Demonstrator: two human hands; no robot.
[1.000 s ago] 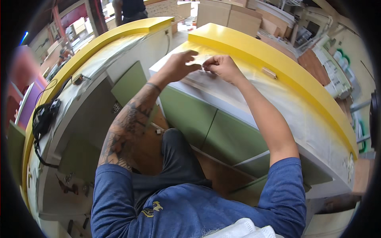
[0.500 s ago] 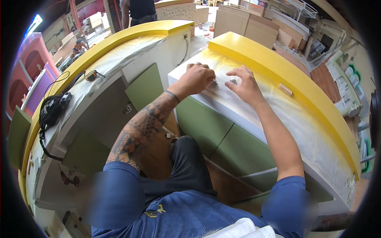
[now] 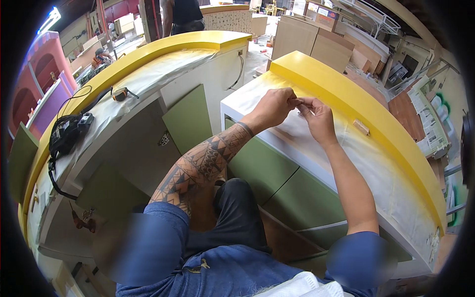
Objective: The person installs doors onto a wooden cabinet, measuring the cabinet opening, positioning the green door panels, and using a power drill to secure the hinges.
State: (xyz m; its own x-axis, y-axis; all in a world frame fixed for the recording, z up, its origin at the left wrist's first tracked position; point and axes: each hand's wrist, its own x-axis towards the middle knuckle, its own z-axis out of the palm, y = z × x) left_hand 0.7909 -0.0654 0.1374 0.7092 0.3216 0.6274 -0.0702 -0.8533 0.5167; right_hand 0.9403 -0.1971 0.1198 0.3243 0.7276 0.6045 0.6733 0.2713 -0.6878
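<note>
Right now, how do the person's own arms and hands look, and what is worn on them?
Both hands are bare, with no gloves. The left hand belongs to a forearm covered in a dark geometric tattoo that ends in a band near the wrist. The right hand has a plain forearm with no markings. Short blue sleeves cover both upper arms. I see no watch or rings.

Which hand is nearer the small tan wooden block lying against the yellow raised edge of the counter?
Right. The right hand is just to the left of the small tan wooden block, without touching it. The left hand is farther left, beyond the right hand, fingertips meeting it.
</note>
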